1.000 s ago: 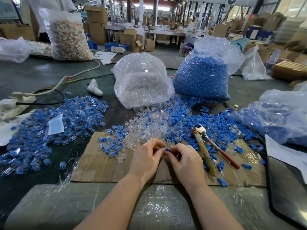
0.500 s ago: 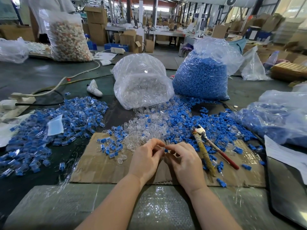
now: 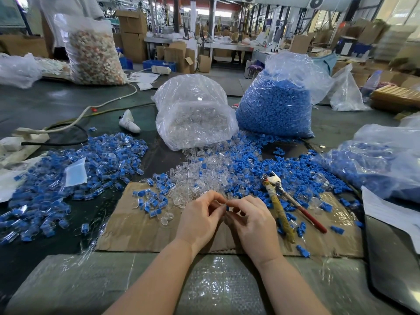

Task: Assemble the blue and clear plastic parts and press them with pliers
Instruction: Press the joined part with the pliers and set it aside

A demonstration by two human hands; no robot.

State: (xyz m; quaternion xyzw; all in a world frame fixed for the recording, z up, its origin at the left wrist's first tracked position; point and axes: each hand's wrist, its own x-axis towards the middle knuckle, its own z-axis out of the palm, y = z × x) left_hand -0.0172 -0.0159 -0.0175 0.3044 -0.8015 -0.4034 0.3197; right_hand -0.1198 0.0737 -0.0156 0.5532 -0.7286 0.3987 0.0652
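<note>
Now the left hand (image 3: 200,220) and right hand (image 3: 252,221) have drawn closer over the cardboard sheet (image 3: 136,226), both pinching one blue plastic part (image 3: 227,208) (any clear piece is hidden); the fit looks nearly made, pliers (image 3: 281,201) lying untouched alongside.

Bare cardboard (image 3: 136,233) lies left of the hands (image 3: 227,214), and bubble wrap (image 3: 216,287) covers the near table edge below them. To the right, the pliers (image 3: 281,205) lie just beside the right hand, among loose blue parts (image 3: 250,160). Ahead, clear parts (image 3: 193,178) crowd up to the fingertips; behind them two bags (image 3: 193,114) stand side by side. A blue pile (image 3: 68,178) fills the far left.
</note>
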